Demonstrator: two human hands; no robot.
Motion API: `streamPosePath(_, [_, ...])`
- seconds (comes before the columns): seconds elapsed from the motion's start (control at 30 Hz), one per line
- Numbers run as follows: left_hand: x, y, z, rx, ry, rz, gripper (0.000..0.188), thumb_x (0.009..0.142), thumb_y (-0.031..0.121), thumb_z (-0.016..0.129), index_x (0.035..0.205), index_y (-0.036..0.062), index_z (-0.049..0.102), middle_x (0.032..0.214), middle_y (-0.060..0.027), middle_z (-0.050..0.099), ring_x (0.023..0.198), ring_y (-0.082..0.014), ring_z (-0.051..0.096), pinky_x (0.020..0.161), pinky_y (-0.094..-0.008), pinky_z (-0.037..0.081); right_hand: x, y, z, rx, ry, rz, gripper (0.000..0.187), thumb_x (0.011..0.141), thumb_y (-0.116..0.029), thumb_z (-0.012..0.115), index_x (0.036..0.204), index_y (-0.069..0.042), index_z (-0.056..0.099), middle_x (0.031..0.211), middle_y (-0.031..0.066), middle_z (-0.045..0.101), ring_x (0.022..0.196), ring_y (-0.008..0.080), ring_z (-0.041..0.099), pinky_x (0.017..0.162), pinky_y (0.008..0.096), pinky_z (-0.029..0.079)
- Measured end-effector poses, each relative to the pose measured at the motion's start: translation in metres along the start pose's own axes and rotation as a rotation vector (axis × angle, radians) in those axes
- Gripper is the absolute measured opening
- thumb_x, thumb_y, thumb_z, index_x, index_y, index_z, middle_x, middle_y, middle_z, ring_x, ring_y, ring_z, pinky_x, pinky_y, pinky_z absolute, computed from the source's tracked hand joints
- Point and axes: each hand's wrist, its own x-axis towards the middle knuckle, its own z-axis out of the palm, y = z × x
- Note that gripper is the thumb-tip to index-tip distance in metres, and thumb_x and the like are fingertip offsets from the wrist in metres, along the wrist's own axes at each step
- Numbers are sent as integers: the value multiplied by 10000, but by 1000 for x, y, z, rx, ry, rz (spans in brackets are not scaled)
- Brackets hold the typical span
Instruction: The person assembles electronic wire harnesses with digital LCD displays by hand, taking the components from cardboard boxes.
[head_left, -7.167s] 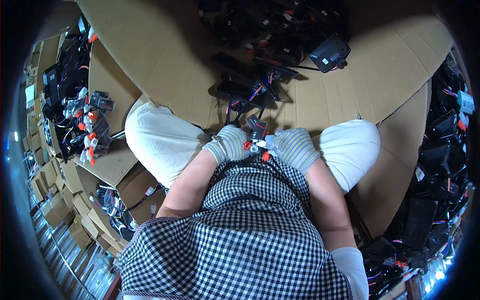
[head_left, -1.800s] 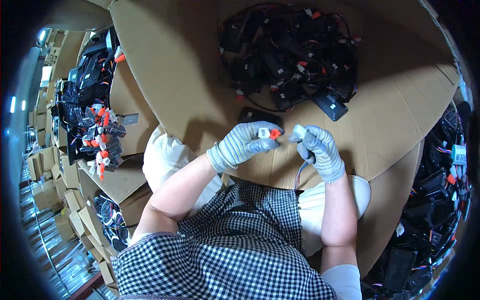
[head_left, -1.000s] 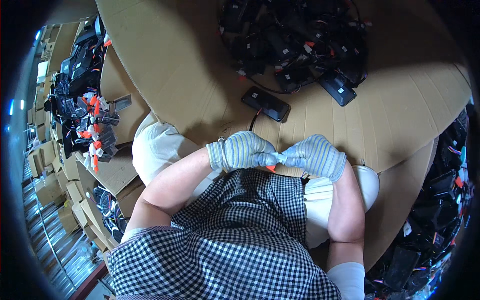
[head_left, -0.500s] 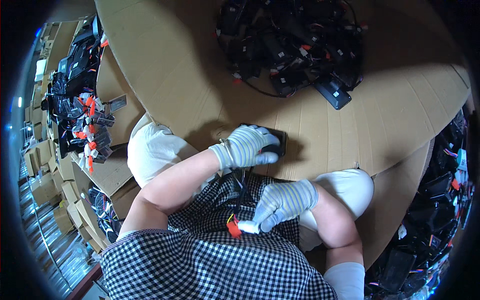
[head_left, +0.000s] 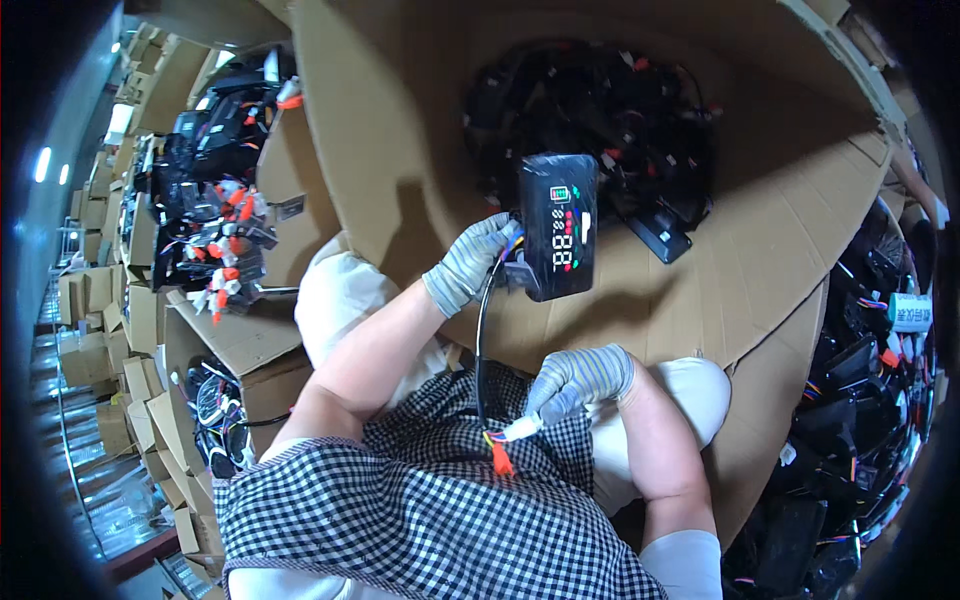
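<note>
Our left hand (head_left: pixel 470 265) grips a glossy, lit black rectangular display (head_left: pixel 560 228), our knit-gloved right hand (head_left: pixel 582 383) a white plastic connector (head_left: pixel 521 430)

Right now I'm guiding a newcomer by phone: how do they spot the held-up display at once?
Start at the big cardboard sheet, then go to the gloved left hand above it. It holds up a black, oblong display. This one is lit in several colours; no such light shows on the black units piled beyond.
</note>
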Motion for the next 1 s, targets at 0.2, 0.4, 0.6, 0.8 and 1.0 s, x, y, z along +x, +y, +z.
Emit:
streamPosePath(0.2, [-44, 22, 6, -422, 15, 186, 323, 885, 237, 523, 1126, 27, 565, 1055, -114, 645, 942, -219, 638, 850, -377, 524, -4, 3, -9, 142, 185, 267, 264, 808, -220, 688, 946, 5, 668, 784, 4, 633, 689, 67, 538, 617, 227, 442])
streamPosePath(0.4, [-100, 46, -6, -587, 26, 423, 269, 906, 131, 470, 1137, 16, 546, 1019, -121, 652, 851, -215, 661, 741, -349, 561, -5, 16, -12, -114, 351, 233, 248, 821, -255, 649, 884, -16, 664, 626, -23, 502, 575, 59, 441, 527, 215, 369])
streamPosePath(0.6, [-132, 113, -70, -475, 164, 836, 303, 943, 206, 436, 1161, 22, 537, 1068, -103, 632, 990, -219, 608, 902, -386, 489, -2, 5, 18, -127, 638, 224, 354, 798, -357, 683, 894, -16, 683, 610, -38, 507, 549, 50, 428, 509, 201, 338])
streamPosePath(0.8, [-202, 240, -177, -22, 627, 1129, 397, 899, 331, 521, 1175, 46, 490, 1182, -148, 535, 977, -291, 587, 870, -390, 480, -10, 6, 42, -275, 765, 330, 350, 824, -349, 661, 875, -2, 678, 554, -42, 446, 498, 52, 387, 466, 209, 301])
streamPosePath(1.0, [-198, 203, -141, 1693, 1245, 420, 619, 754, 528, 543, 1288, 218, 495, 1367, -135, 410, 1234, -359, 392, 1019, -453, 312, -11, 26, 63, -146, 1024, 351, 286, 840, -297, 656, 886, -15, 670, 530, -34, 453, 460, 46, 384, 406, 204, 268])
